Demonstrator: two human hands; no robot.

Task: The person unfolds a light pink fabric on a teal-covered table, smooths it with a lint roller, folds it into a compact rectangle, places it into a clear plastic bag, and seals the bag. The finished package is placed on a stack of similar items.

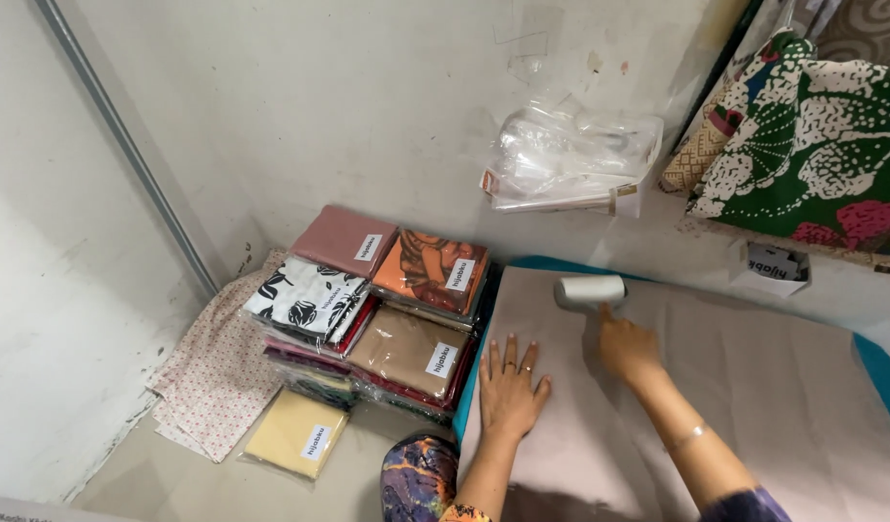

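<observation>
Head view, looking down at a floor corner by a white wall.

Right hand [627, 346]: grip closed around the handle of a lint roller [589, 291], fingers wrapped, handle mostly hidden inside the fist. The roller's pale cylinder lies flat on the beige cloth [754, 387], just beyond the knuckles, near the cloth's far edge. Long axis of the cylinder runs left to right across the scene, roughly parallel to that far edge; its rounded end faces left. The handle comes back toward the person, at about a right angle to the cylinder.

Left hand [510, 385]: holds nothing. Palm down, fingers spread and pointing away from the person, pressed flat on the cloth close to its left edge. A ring shows on one finger. The hands are near each other, not touching.

The cloth is spread smooth over a teal pad [885, 372] that shows along the left and right margins.

Left of the cloth: stacks of folded fabrics in clear bags [373, 309], each with a small white label; pink, orange, tan and black-and-white floral on top. A yellow bagged piece [295, 432] lies alone on the floor, nearer. A pale dotted fabric [218, 372] lies under and left of the stacks.

Far side, against the wall: crumpled clear plastic bags [571, 159]. Far right: green patterned fabric [812, 145], and a small white box [774, 266] below it.
</observation>
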